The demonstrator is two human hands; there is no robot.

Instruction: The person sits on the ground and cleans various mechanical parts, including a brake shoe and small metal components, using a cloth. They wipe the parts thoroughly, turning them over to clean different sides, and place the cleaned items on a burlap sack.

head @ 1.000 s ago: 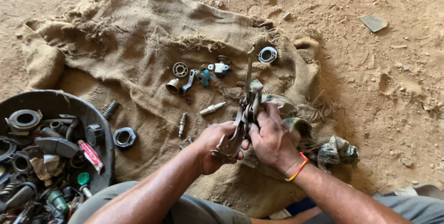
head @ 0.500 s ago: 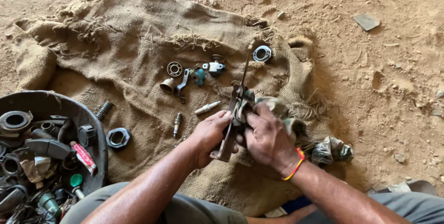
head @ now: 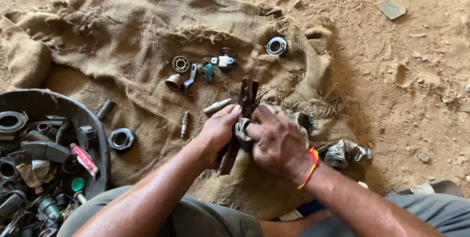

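My left hand (head: 218, 132) grips a long dark metal part (head: 244, 105) that stands tilted over the burlap sack (head: 122, 46). My right hand (head: 276, 141) presses a dirty grey rag (head: 342, 151) around the middle of that part. The rag trails off to the right onto the sack. A red and yellow thread band circles my right wrist.
Small parts lie on the sack: a bearing (head: 180, 64), a brass cone (head: 173, 81), a blue-and-white fitting (head: 219, 64), a ring (head: 276, 46), a bolt (head: 184, 122), a spring (head: 105, 109), a large nut (head: 121, 139). A dark tub (head: 49, 102) of oily parts sits at left. Bare dirt lies right.
The view has shifted down and right slightly. My hands have slid a little lower along the metal part, with the rag still wrapped on it.
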